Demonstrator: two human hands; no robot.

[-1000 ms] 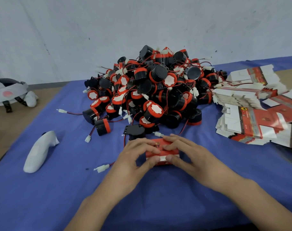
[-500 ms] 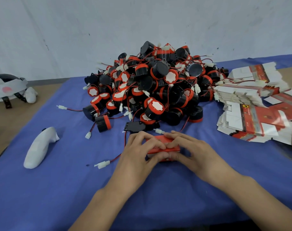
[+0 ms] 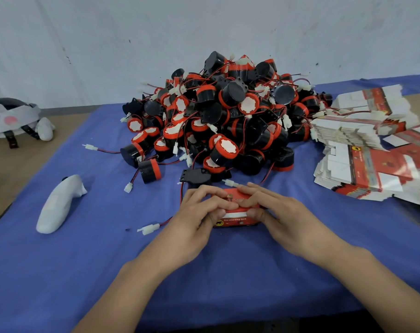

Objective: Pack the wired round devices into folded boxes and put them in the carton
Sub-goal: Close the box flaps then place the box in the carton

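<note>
A small red folded box lies on the blue cloth at the middle of the table. My left hand grips its left end and my right hand grips its right end, fingers curled over the top and thumbs on the white flap at the front. Behind the box rises a big pile of black-and-red round devices with red-black wires and white plugs. One black device lies just behind my left fingers, and its wire runs down to a white plug. No carton is in view.
Stacks of flat red-and-white box blanks spread over the right side of the table. A white handheld controller lies at the left on the blue cloth. A white headset sits at the far left, off the cloth.
Both hands stay on the red box, and the fingers have shifted slightly on its top. Its front face with the white flap now shows between the thumbs. The view has tilted a little.
</note>
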